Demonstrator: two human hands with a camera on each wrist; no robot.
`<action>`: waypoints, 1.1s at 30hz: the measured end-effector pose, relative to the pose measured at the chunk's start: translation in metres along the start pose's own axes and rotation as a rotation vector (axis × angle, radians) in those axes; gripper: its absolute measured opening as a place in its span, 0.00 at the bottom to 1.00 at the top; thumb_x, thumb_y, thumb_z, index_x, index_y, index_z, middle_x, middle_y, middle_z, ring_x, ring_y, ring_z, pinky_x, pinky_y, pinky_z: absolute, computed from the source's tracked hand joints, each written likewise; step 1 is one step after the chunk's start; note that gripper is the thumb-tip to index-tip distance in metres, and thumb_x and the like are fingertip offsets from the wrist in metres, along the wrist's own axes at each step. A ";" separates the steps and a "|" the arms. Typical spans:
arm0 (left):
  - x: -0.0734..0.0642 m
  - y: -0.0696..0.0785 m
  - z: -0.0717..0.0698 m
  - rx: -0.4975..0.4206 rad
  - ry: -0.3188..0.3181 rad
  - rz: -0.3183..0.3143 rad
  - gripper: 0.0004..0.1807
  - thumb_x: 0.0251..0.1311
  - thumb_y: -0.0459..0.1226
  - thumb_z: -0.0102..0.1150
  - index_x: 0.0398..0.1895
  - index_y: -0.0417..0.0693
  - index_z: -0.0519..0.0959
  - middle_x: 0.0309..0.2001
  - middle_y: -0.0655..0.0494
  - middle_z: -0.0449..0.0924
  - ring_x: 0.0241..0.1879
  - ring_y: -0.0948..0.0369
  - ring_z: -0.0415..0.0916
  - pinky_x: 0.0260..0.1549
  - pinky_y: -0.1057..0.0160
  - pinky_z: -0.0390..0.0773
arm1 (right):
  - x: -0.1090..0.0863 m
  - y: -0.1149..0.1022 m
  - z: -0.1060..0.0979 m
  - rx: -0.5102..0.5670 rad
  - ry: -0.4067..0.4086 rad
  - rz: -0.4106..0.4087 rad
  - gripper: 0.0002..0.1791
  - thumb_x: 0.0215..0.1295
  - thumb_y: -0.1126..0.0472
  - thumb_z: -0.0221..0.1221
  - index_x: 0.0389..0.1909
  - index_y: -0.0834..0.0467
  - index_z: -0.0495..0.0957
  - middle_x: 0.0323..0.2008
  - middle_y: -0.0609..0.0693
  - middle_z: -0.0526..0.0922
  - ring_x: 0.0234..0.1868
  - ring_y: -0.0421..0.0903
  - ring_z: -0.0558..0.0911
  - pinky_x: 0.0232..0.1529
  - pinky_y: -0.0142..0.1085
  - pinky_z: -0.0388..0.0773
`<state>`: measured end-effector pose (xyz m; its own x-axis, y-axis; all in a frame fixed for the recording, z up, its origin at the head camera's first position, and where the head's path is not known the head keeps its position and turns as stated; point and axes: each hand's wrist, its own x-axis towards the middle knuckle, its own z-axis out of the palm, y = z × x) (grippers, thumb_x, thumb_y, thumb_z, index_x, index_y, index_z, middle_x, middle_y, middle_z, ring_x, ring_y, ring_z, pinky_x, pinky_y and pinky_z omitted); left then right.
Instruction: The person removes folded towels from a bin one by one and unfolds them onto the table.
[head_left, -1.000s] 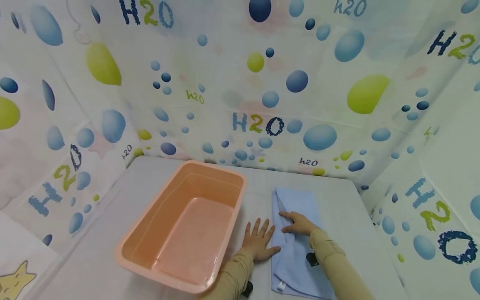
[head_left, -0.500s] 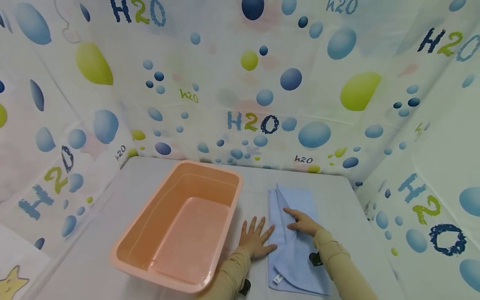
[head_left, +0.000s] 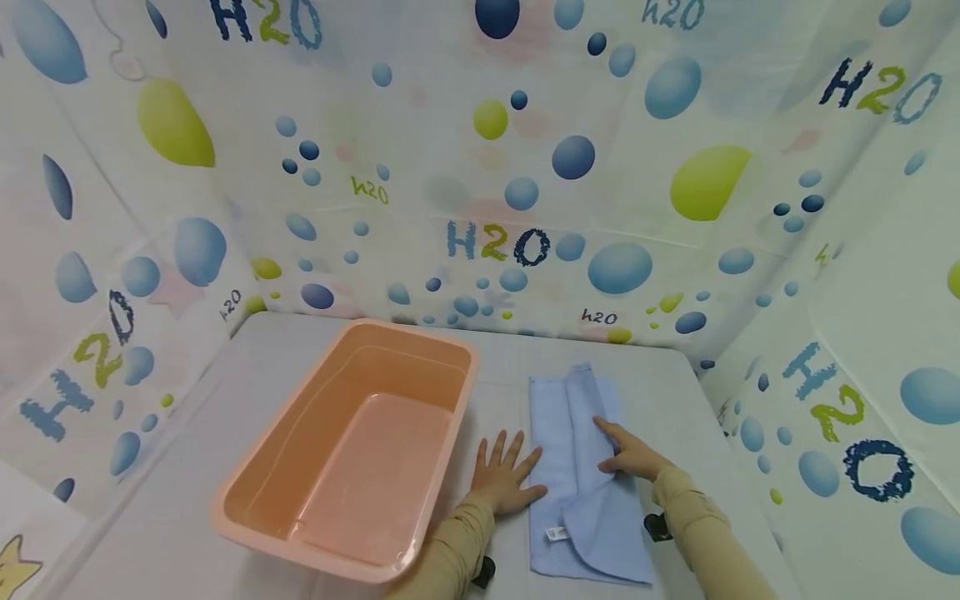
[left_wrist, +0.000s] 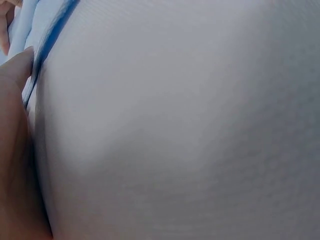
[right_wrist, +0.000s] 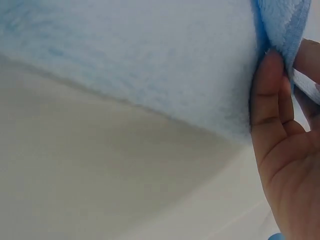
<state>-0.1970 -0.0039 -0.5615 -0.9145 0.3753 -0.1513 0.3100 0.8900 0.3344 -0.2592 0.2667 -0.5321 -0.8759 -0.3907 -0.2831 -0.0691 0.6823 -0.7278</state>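
A light blue towel (head_left: 551,442), with fuzzy pile in the right wrist view, lies lengthwise on the white table. Its layer is partly folded over, and a small white label (head_left: 557,533) shows near the front. My left hand (head_left: 501,482) lies flat with spread fingers beside the towel's left edge; in the left wrist view its thumb (left_wrist: 17,70) touches that edge. At the towel's right side, my right hand (head_left: 636,454) pinches the flap. The right wrist view has a towel edge (right_wrist: 287,40) between thumb and fingers. Part of the grip is hidden there.
A peach-coloured plastic basin (head_left: 405,354) stands left of the left forearm, close to it. White table surface (head_left: 247,375) surrounds these things. A printed curtain (head_left: 420,150) encloses the table behind and at the sides. Dark wrist devices (head_left: 484,572) sit under both sleeves.
My right hand has drawn the towel's flap to the right, so the fold has shifted right and more of the left layer shows. My left hand stays flat. The head view has shifted slightly.
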 end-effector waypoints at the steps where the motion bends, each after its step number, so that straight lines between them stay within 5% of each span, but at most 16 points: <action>1: -0.002 0.001 -0.003 0.000 -0.005 0.000 0.35 0.60 0.65 0.37 0.71 0.72 0.52 0.76 0.56 0.41 0.75 0.49 0.35 0.69 0.41 0.36 | -0.001 0.003 -0.001 0.012 -0.003 0.007 0.51 0.48 0.69 0.64 0.71 0.65 0.46 0.68 0.73 0.50 0.54 0.70 0.69 0.51 0.53 0.73; 3: -0.004 0.003 -0.006 0.002 -0.008 0.000 0.35 0.60 0.65 0.37 0.71 0.71 0.52 0.75 0.56 0.42 0.75 0.49 0.37 0.69 0.41 0.38 | -0.004 0.009 -0.002 0.014 0.001 0.023 0.51 0.47 0.70 0.64 0.71 0.67 0.46 0.69 0.73 0.46 0.66 0.73 0.56 0.62 0.59 0.62; 5: -0.005 0.004 -0.006 0.007 -0.013 -0.002 0.35 0.61 0.65 0.36 0.71 0.72 0.52 0.76 0.57 0.42 0.75 0.50 0.36 0.69 0.41 0.37 | -0.008 0.013 -0.004 0.031 -0.003 0.051 0.51 0.47 0.70 0.64 0.71 0.67 0.45 0.69 0.74 0.42 0.69 0.73 0.46 0.62 0.60 0.62; 10: -0.001 0.001 0.000 0.005 0.002 0.005 0.35 0.61 0.66 0.36 0.71 0.72 0.51 0.76 0.57 0.41 0.75 0.49 0.35 0.69 0.41 0.35 | -0.019 0.015 -0.012 0.042 -0.004 0.135 0.51 0.47 0.72 0.62 0.71 0.65 0.45 0.69 0.74 0.40 0.65 0.73 0.55 0.41 0.46 0.80; 14: 0.001 -0.002 0.004 0.011 0.020 0.009 0.35 0.61 0.66 0.35 0.71 0.73 0.50 0.76 0.57 0.40 0.75 0.49 0.34 0.69 0.41 0.34 | -0.028 0.016 -0.020 0.067 -0.028 0.212 0.54 0.44 0.74 0.60 0.72 0.62 0.42 0.69 0.75 0.40 0.47 0.63 0.75 0.36 0.42 0.80; 17: 0.002 -0.003 0.004 0.017 0.029 0.007 0.35 0.60 0.67 0.35 0.71 0.73 0.51 0.76 0.57 0.40 0.75 0.49 0.35 0.69 0.40 0.35 | -0.032 0.018 -0.024 0.052 -0.049 0.246 0.55 0.40 0.75 0.56 0.72 0.62 0.39 0.69 0.75 0.39 0.32 0.52 0.74 0.29 0.38 0.77; 25: 0.000 -0.002 -0.001 0.018 0.006 0.009 0.36 0.60 0.66 0.37 0.71 0.72 0.51 0.76 0.56 0.41 0.75 0.48 0.35 0.68 0.40 0.36 | -0.039 0.035 -0.033 -0.144 -0.028 0.243 0.53 0.37 0.78 0.50 0.71 0.66 0.41 0.69 0.75 0.37 0.56 0.70 0.62 0.19 0.35 0.70; 33: -0.001 0.000 -0.002 0.015 0.008 0.005 0.36 0.61 0.65 0.37 0.71 0.71 0.52 0.76 0.56 0.42 0.75 0.48 0.36 0.69 0.40 0.37 | -0.050 0.049 -0.045 -0.145 -0.013 0.271 0.53 0.37 0.79 0.52 0.71 0.67 0.42 0.68 0.76 0.36 0.57 0.72 0.59 0.20 0.36 0.72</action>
<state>-0.1964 -0.0053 -0.5597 -0.9149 0.3779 -0.1417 0.3185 0.8917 0.3215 -0.2399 0.3476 -0.5259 -0.8655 -0.1896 -0.4637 0.0981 0.8436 -0.5280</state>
